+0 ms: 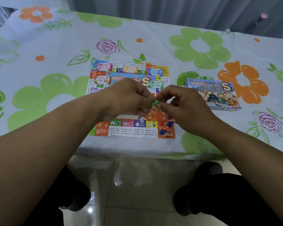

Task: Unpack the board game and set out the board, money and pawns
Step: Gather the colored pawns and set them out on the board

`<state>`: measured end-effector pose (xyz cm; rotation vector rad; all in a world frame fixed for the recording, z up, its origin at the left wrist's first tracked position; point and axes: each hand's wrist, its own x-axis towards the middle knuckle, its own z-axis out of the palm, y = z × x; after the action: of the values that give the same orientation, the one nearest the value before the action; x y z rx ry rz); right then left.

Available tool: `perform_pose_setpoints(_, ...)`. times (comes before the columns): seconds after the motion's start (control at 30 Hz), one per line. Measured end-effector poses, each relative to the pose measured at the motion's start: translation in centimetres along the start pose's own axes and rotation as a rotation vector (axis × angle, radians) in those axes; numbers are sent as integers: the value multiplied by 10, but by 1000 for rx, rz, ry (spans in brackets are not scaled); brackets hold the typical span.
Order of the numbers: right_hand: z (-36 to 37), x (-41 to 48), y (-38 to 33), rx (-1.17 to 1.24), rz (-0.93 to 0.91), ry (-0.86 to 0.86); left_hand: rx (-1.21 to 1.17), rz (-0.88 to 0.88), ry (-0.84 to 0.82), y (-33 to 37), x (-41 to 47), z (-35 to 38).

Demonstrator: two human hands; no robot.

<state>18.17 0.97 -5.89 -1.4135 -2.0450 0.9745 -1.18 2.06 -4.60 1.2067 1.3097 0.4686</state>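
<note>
Together, left hand (pixel 126 98), right hand (pixel 185 105) pinching green piece (pixel 155 102), "Uncle Wang" board (pixel 137 130)

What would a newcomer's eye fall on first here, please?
First, the left hand and right hand meeting mid-frame, pinching a small green plastic piece between them. Beneath lies the colourful paper game board on the flower-printed tablecloth, blue and orange plastic pawns at its near right corner. The illustrated cardboard game box sits to the right.

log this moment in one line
left hand, right hand: pinch green pawn | board: unfolded, money stacks on it | blue pawns: near-right corner | game box: beside it
</note>
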Motion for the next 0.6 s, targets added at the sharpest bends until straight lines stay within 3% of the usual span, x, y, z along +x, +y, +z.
perform_pose_setpoints(0.13, -2, 2, -5, 142, 41, 10, -143, -38, -7, -3, 2, -3)
perform_pose_setpoints(0.47, -2, 5, -2, 425, 169, 26, -101, -1, 47, -2, 1, 0)
perform_pose_setpoints(0.6, 2, 5, -1, 428, 167, 36, -24, 56, 56, -3, 0, 2)
